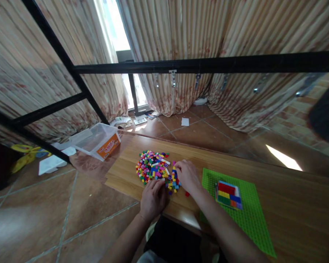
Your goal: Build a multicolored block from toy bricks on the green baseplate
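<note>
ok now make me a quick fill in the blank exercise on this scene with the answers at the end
1. The baseplate on the table is coloured ____.
2. Of the left hand and the right hand, the one nearer the baseplate is the ____ one.
3. In the picture, the pile of loose bricks lies to the ____ of the baseplate.
4. The label on the clear plastic bin is mainly ____.

Missing words: green; right; left; orange.

Free tabletop (232, 166) lies behind the baseplate (253, 210); right forearm (220, 224) seemingly blocks its near-left part.
</note>
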`<control>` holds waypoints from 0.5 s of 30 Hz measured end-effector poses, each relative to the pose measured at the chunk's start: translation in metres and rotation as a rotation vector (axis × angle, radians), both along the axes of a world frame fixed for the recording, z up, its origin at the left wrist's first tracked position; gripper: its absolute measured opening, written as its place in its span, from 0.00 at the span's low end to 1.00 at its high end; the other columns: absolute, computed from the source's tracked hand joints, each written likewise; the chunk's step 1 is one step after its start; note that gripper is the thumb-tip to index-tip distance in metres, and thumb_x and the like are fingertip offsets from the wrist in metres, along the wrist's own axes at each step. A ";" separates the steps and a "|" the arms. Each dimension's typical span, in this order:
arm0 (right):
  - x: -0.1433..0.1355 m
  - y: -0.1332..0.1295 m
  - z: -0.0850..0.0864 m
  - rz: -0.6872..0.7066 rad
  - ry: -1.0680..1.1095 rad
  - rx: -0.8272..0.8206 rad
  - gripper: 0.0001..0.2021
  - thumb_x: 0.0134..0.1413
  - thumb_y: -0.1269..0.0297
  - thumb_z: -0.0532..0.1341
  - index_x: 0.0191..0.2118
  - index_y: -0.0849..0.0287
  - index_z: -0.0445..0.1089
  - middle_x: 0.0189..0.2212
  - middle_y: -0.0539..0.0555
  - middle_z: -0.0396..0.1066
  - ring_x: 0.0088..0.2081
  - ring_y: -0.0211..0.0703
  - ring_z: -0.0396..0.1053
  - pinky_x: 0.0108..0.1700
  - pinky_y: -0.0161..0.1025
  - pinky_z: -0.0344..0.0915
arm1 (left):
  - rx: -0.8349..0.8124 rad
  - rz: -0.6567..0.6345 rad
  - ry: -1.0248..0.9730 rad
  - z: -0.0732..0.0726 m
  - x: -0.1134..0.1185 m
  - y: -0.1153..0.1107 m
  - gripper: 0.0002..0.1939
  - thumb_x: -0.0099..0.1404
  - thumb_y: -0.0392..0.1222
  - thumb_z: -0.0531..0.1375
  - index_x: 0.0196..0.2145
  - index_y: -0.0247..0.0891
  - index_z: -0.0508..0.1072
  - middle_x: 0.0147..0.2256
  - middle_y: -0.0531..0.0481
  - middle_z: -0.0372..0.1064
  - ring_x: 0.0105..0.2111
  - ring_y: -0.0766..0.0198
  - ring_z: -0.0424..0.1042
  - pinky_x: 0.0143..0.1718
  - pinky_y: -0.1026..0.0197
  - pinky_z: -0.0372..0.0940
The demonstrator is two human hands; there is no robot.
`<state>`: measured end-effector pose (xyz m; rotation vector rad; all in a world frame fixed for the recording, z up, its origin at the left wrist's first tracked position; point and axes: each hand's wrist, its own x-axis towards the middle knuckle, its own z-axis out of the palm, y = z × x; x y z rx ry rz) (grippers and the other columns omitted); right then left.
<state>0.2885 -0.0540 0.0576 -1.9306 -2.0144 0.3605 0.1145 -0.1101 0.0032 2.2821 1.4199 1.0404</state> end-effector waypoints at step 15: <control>0.001 0.018 -0.001 -0.052 -0.066 -0.036 0.13 0.62 0.63 0.53 0.43 0.58 0.74 0.42 0.59 0.73 0.47 0.48 0.65 0.48 0.42 0.56 | -0.019 0.036 0.035 0.003 0.002 -0.002 0.11 0.65 0.34 0.55 0.45 0.40 0.71 0.42 0.44 0.72 0.42 0.57 0.71 0.46 0.52 0.69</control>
